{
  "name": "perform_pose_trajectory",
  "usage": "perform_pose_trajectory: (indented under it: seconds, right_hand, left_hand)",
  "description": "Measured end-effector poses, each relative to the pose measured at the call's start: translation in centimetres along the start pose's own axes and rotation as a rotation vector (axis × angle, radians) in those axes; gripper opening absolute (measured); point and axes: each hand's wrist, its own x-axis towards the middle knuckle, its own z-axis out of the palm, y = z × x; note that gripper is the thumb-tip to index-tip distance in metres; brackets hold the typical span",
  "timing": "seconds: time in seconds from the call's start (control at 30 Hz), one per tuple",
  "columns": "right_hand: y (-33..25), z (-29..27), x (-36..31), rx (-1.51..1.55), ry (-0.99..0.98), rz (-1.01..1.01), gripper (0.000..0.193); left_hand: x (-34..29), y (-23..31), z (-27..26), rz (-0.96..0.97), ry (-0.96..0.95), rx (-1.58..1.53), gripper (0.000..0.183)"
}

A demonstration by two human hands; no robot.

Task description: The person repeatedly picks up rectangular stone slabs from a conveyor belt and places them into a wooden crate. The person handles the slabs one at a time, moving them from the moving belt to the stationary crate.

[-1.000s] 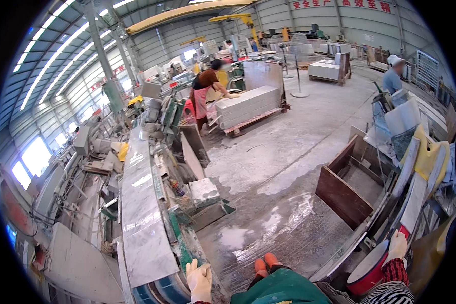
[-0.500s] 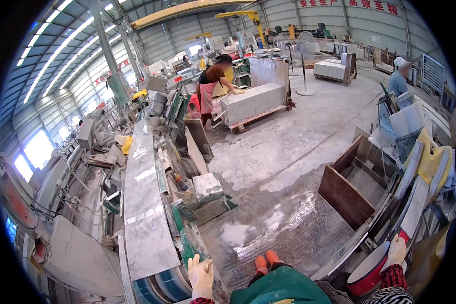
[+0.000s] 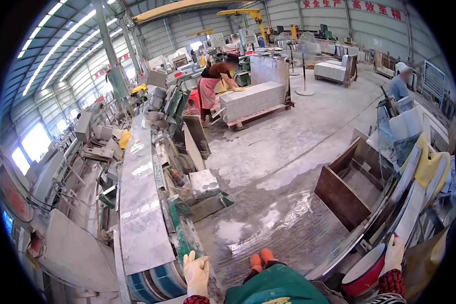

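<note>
My left hand (image 3: pixel 196 273), in a cream glove, is beside the near end of the conveyor (image 3: pixel 176 223), by its green side edge. Its fingers are apart and part raised, with nothing in them. On the conveyor lies a row of grey-white polished stone slabs (image 3: pixel 146 240), ending at blue rollers (image 3: pixel 159 281). At the lower right my right hand (image 3: pixel 394 255), gloved too, has its fingers curled in by a narrow pale strip (image 3: pixel 409 215). A bit of red shows at its fingertips; what it grips is hidden. Next to it is a red-sided round drum (image 3: pixel 364 272).
A brown open-topped wooden box (image 3: pixel 342 197) stands on the wet floor at right. Farther off, a person in a pink apron (image 3: pixel 209 93) leans over stacked pale blocks (image 3: pixel 253 103). Another person (image 3: pixel 399 87) is at the far right. Machinery (image 3: pixel 104 139) lines the left.
The view has shifted slightly, moving the scene a little leftward. My left hand remains beside the conveyor end. My right hand remains near the drum, its wrist turned a little.
</note>
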Motion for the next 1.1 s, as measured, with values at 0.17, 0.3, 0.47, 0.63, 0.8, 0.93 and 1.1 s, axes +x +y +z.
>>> perform_pose_trajectory:
  seconds: [0.17, 0.3, 0.47, 0.63, 0.8, 0.93, 1.1]
  right_hand:
    - [4.7, 3.0, 7.0, 0.033, 0.414, -0.224, 0.033]
    - [8.2, 5.9, 10.7, -0.144, 0.417, -0.155, 0.044]
    - [5.2, 4.5, 8.6, -0.165, 0.275, -0.039, 0.051]
    - [4.9, 5.6, 8.4, -0.138, 0.307, -0.055, 0.052]
    - [5.2, 5.9, 8.0, -0.181, 0.330, -0.047, 0.051]
    - [5.8, 5.7, 7.6, -0.168, 0.368, -0.072, 0.048]
    - [7.4, 7.4, 8.1, -0.181, 0.427, -0.098, 0.043]
  left_hand:
    - [-1.1, 0.3, 2.1, -0.021, 0.069, 0.011, 0.089]
    - [-1.2, 0.6, 2.7, 0.130, 0.073, 0.317, 0.078]
    - [-1.4, 1.1, 2.1, 0.926, -0.139, 1.779, 0.018]
    - [1.1, -0.7, -0.7, 0.037, 0.113, 0.301, 0.074]
    - [0.4, -0.3, 0.2, -0.005, 0.081, 0.260, 0.076]
    - [-0.9, 0.1, 2.6, 0.038, 0.074, 0.348, 0.054]
    - [0.0, -0.9, 0.1, 0.357, -0.082, 0.887, 0.030]
